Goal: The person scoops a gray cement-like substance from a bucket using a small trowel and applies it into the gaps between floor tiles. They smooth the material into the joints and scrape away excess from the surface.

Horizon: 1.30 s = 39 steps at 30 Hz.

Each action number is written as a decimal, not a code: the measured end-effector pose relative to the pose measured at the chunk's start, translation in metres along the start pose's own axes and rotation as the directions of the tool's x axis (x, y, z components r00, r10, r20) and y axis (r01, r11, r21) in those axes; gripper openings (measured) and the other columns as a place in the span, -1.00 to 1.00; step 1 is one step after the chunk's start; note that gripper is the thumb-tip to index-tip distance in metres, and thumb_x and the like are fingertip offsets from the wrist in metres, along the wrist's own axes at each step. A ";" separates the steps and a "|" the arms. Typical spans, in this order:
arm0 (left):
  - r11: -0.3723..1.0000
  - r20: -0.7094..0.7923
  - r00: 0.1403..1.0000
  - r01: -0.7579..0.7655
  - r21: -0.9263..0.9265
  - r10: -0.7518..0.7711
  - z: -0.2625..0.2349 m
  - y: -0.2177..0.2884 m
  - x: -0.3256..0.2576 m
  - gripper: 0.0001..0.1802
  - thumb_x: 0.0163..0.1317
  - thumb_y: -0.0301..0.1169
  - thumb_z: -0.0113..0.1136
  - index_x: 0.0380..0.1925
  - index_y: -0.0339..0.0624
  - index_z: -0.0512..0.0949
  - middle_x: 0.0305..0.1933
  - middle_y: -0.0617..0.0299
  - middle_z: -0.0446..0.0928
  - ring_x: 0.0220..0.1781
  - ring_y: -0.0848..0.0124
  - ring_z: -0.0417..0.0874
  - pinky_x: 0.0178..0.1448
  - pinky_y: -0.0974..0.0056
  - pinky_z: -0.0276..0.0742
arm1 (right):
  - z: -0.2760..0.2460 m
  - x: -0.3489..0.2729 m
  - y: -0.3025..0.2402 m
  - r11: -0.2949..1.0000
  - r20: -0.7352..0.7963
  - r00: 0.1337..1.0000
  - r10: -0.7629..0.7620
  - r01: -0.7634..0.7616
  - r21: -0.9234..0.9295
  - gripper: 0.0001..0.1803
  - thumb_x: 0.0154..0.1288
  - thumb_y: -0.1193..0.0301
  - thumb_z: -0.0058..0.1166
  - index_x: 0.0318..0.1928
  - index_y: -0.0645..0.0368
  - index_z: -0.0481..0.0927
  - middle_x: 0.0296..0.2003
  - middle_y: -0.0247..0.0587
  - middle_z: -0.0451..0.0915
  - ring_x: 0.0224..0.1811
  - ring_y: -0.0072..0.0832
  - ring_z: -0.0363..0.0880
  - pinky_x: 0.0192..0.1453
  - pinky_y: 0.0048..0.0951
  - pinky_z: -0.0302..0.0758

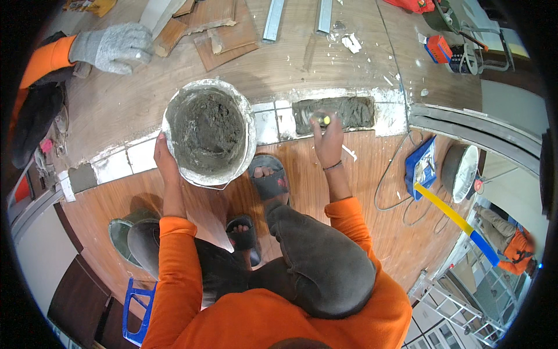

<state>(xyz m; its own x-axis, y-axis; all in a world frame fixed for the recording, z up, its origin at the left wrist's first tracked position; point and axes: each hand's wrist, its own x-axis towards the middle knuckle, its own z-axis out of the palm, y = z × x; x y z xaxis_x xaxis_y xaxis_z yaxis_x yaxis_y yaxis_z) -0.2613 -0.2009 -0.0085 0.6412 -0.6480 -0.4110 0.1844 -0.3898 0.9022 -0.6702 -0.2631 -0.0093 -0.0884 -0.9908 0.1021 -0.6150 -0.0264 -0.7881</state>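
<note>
A large white-rimmed bucket [251,125] of wet grey mortar [209,129] stands before me, partly over the tiled strip. My left hand [167,156] is against its left side, fingers closed along the wall. To the right, my right hand [330,139] grips a trowel [325,120] by its handle, whose yellow end shows; motion blurs the hand and the blade is hidden. Beneath it lies a rectangular patch of grey mortar [357,111], set in a gap between white tiles [268,125].
A co-worker's gloved hand [113,47] is at the upper left, near broken wood boards [224,35]. At right stand a blue dustpan [414,163] with a yellow-and-blue handle and a black tub [456,168]. A cable [381,192] crosses the floor. A dark bucket [125,235] sits left of my leg.
</note>
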 end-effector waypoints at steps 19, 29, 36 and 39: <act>0.999 -0.010 1.000 0.000 0.054 0.001 0.011 0.014 -0.010 -0.47 0.58 -0.14 -0.04 0.23 -0.42 0.52 0.19 0.09 0.58 0.18 0.33 0.54 0.32 0.25 0.38 | 0.004 -0.040 0.010 0.994 -0.083 0.992 0.092 -0.097 -0.054 -0.73 0.42 0.44 0.22 0.05 0.26 0.55 -0.12 0.00 0.72 -0.05 -0.21 0.73 0.06 -0.29 0.58; 0.999 0.007 1.000 0.017 0.027 -0.018 0.018 0.021 -0.014 -0.44 0.60 -0.12 -0.11 0.26 -0.42 0.50 0.22 0.04 0.57 0.20 0.29 0.56 0.34 0.22 0.39 | -0.020 -0.018 0.032 0.954 -0.078 0.954 0.291 -0.296 -0.057 -0.71 0.42 0.40 0.25 0.04 0.23 0.52 -0.15 0.09 0.68 -0.12 -0.09 0.70 -0.05 -0.24 0.57; 0.998 -0.035 0.999 0.006 0.055 -0.005 0.020 0.020 -0.015 -0.40 0.61 -0.11 -0.14 0.28 -0.48 0.47 0.27 0.01 0.55 0.26 0.24 0.54 0.39 0.23 0.34 | -0.041 0.001 0.050 0.944 -0.147 0.949 0.277 -0.298 -0.141 -0.68 0.41 0.36 0.28 0.05 0.22 0.52 -0.31 0.11 0.67 -0.32 -0.10 0.72 -0.25 -0.19 0.56; 0.968 0.009 0.994 -0.110 0.227 0.111 0.007 0.005 -0.005 -0.39 0.60 -0.11 -0.14 0.29 -0.49 0.46 0.28 0.00 0.54 0.28 0.24 0.52 0.41 0.23 0.32 | -0.055 0.009 0.074 0.967 -0.261 0.965 0.012 -0.077 -0.243 -0.68 0.40 0.35 0.29 0.04 0.20 0.53 -0.38 0.06 0.66 -0.44 -0.16 0.68 -0.33 -0.22 0.54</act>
<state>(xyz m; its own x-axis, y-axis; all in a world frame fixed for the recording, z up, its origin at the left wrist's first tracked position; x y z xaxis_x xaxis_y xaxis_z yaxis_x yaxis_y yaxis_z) -0.2688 -0.2039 -0.0024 0.6513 -0.6928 -0.3095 -0.0615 -0.4548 0.8885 -0.7600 -0.2672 -0.0336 -0.2966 -0.9224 0.2475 -0.7782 0.0832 -0.6225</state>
